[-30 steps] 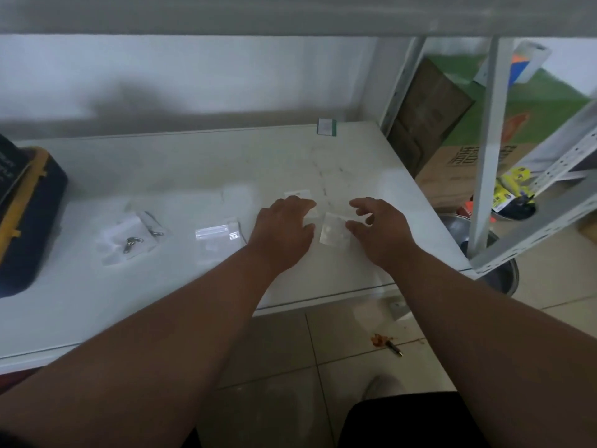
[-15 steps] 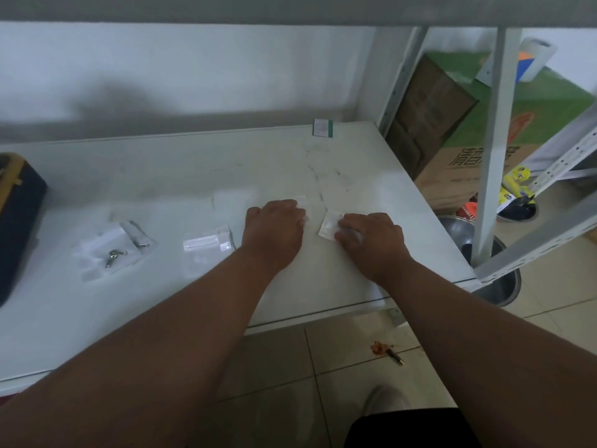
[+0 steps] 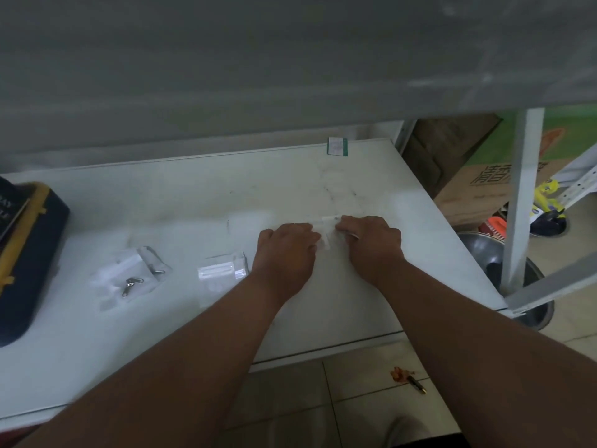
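Small clear bag [image 3: 327, 236] lay flat on white table [image 3: 323, 302], mid-right, between hands. Dark toolbox [image 3: 29, 253] sat far left; bags with screws [image 3: 129, 276] next; empty zip bag [image 3: 223, 273] just beside left hand [image 3: 286, 253], whose curled fingers pinched small clear bag's left edge. Right hand [image 3: 371, 244], fingers curled, pinched right edge.

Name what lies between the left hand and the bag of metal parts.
A small clear zip bag, beside the left hand, on the table; the head view shows it.
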